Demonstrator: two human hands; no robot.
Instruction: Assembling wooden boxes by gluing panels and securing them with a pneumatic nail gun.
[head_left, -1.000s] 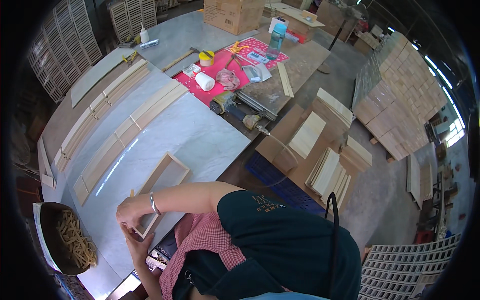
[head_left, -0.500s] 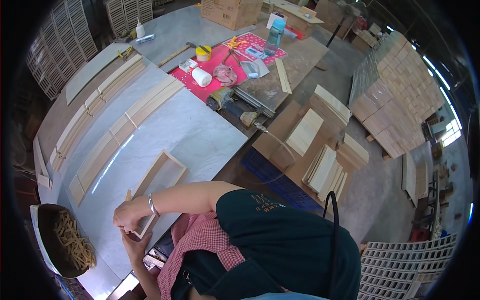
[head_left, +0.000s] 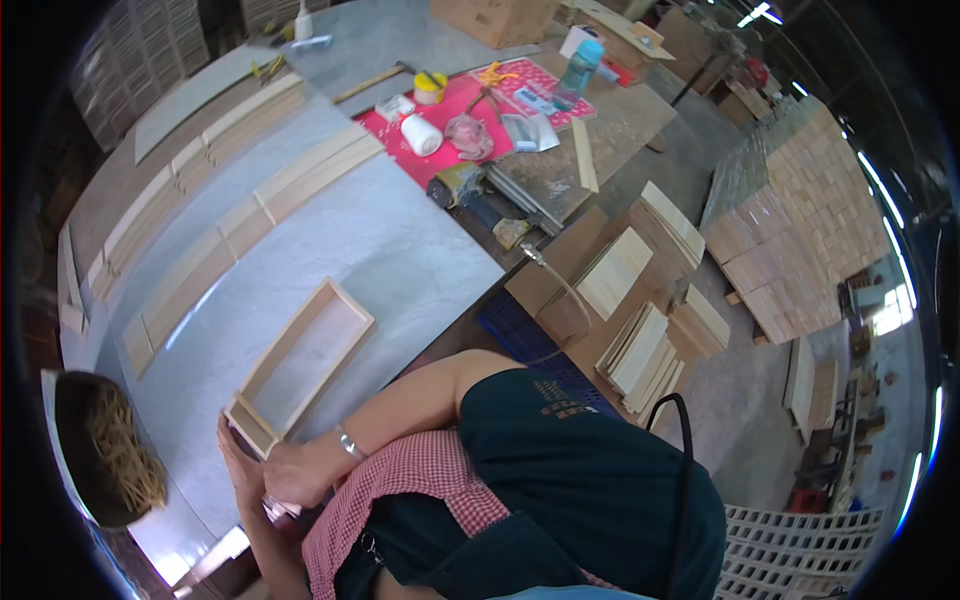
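Left hand (head_left: 240, 466) at the near end of an open rectangular wooden frame (head_left: 283, 345), fingers extended and laid along its near left corner; thumb hidden. Right hand (head_left: 300, 472), bracelet (head_left: 350, 446) at the wrist, curled below the same end, close against the left hand; fingertips out of sight, so cannot tell whether either hand pinches the wood. Frame lies lengthwise on the pale marbled tabletop (head_left: 420, 245), far end angled up and right; a crosspiece sits just inside the near end. Left of the hands: dark container (head_left: 75, 415) with a tangle of pale curled strips (head_left: 125, 455). Beyond the frame, two rows of wooden slats: inner row (head_left: 245, 218), outer row (head_left: 150, 220). Farther up, a red sheet (head_left: 375, 125) bears a white bottle (head_left: 421, 136) and a pink cloth (head_left: 468, 137); a power tool (head_left: 482, 208) lies at its near edge. To the right, flat boards (head_left: 637, 350) on cardboard (head_left: 565, 245) above a blue crate (head_left: 500, 322); past them, a tall wood stack (head_left: 790, 220).
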